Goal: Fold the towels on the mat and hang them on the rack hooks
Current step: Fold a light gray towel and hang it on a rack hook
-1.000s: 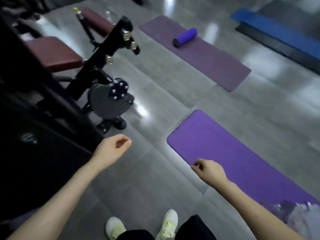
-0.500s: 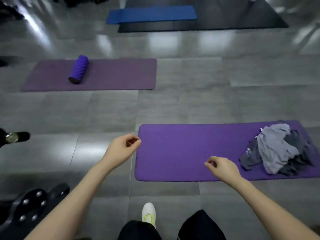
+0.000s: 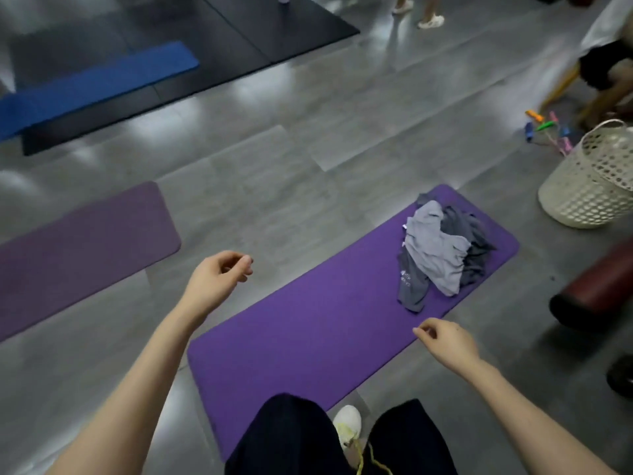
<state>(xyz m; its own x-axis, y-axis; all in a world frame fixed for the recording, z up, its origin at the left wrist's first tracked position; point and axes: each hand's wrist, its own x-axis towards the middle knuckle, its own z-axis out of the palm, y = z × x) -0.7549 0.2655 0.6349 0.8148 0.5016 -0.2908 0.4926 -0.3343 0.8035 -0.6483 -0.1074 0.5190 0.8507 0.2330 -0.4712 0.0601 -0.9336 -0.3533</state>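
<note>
Towels (image 3: 438, 255) and mat (image 3: 308, 337) now sit closer, angled.

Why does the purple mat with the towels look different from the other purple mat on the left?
The near mat is bright violet; the left mat is a duller, dusky purple. The near mat carries a crumpled pile of grey towels at its far end; the left mat shows none. Both lie flat on the grey floor and have rounded corners.
</note>
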